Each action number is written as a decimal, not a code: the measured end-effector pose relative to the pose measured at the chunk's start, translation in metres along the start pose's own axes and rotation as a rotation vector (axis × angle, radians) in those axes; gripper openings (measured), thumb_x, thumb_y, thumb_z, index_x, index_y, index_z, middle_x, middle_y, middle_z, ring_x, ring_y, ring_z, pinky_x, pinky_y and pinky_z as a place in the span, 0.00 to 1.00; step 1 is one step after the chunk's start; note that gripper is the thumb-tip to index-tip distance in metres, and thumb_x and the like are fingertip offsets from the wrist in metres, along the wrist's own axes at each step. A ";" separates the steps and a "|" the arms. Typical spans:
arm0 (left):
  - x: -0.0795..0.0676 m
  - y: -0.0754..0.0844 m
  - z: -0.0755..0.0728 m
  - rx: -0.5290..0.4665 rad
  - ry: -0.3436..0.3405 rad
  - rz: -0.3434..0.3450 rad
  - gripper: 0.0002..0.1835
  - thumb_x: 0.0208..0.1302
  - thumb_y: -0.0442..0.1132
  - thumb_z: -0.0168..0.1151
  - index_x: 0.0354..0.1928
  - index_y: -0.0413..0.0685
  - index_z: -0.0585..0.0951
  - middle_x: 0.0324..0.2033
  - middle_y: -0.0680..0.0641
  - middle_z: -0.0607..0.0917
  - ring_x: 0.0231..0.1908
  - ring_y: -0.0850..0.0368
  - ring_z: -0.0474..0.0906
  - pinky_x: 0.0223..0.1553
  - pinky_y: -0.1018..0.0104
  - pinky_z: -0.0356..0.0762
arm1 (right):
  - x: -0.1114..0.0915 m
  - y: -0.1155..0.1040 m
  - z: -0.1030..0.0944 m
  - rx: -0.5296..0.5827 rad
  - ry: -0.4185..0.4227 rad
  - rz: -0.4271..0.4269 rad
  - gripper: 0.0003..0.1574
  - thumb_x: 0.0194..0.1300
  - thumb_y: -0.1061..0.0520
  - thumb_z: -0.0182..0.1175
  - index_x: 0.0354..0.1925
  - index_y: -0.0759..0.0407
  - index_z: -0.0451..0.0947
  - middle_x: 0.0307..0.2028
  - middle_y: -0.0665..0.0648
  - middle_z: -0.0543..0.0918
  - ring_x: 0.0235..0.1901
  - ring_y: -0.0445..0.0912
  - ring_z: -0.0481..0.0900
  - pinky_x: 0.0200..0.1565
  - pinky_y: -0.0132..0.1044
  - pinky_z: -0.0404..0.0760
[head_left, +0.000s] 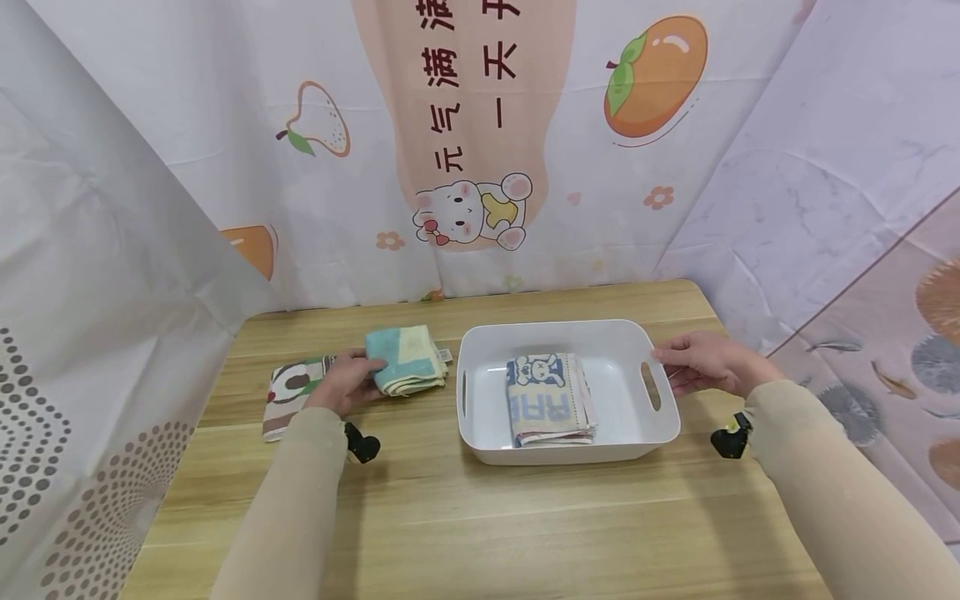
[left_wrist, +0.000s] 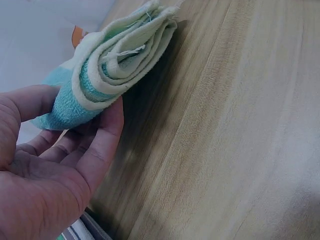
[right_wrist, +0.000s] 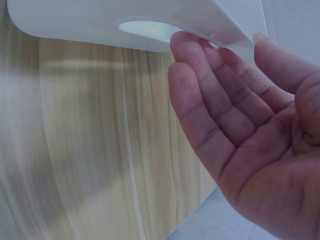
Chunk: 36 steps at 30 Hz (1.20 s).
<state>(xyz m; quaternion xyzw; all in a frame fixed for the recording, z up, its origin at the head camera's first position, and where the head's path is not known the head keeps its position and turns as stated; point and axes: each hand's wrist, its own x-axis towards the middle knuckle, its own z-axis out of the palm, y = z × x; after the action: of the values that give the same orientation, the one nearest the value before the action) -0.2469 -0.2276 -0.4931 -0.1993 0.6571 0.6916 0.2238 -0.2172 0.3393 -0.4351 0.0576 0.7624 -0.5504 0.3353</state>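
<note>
Right-wrist view: white basket (right_wrist: 105, 15) cropped

Left of centre in the head view, you have a folded terry towel (head_left: 408, 358) in blocks of turquoise and cream. Farther left, a folded brown-and-white cloth (head_left: 281, 407) carries a dark round motif with green touches. Right of centre, your rectangular plastic basket (head_left: 622, 387) is plain white; the folded cream towel (head_left: 551, 402) inside shows a bear in blue and cream above pale blue letters.
</note>
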 end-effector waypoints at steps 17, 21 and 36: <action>-0.006 0.004 -0.003 0.028 0.035 0.017 0.36 0.66 0.33 0.55 0.72 0.50 0.49 0.57 0.35 0.65 0.45 0.48 0.75 0.41 0.53 0.80 | -0.001 0.000 0.000 0.000 -0.001 -0.002 0.28 0.70 0.50 0.55 0.54 0.74 0.69 0.41 0.66 0.83 0.36 0.53 0.83 0.44 0.49 0.81; -0.007 0.006 -0.005 0.052 0.050 0.025 0.36 0.66 0.34 0.55 0.71 0.50 0.50 0.56 0.35 0.65 0.44 0.48 0.75 0.40 0.54 0.80 | -0.001 0.000 0.000 -0.002 0.004 -0.001 0.29 0.69 0.50 0.55 0.55 0.74 0.69 0.41 0.66 0.82 0.36 0.53 0.83 0.44 0.49 0.81; -0.027 0.023 -0.005 0.043 0.034 0.088 0.35 0.65 0.33 0.56 0.70 0.50 0.53 0.54 0.34 0.67 0.41 0.50 0.78 0.45 0.51 0.78 | -0.001 0.001 -0.001 0.006 -0.004 0.000 0.29 0.69 0.49 0.56 0.54 0.73 0.70 0.41 0.65 0.83 0.36 0.53 0.83 0.44 0.49 0.81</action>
<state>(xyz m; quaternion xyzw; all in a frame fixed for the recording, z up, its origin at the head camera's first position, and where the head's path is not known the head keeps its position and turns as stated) -0.2384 -0.2344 -0.4594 -0.1772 0.6838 0.6829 0.1861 -0.2168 0.3410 -0.4350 0.0574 0.7600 -0.5529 0.3368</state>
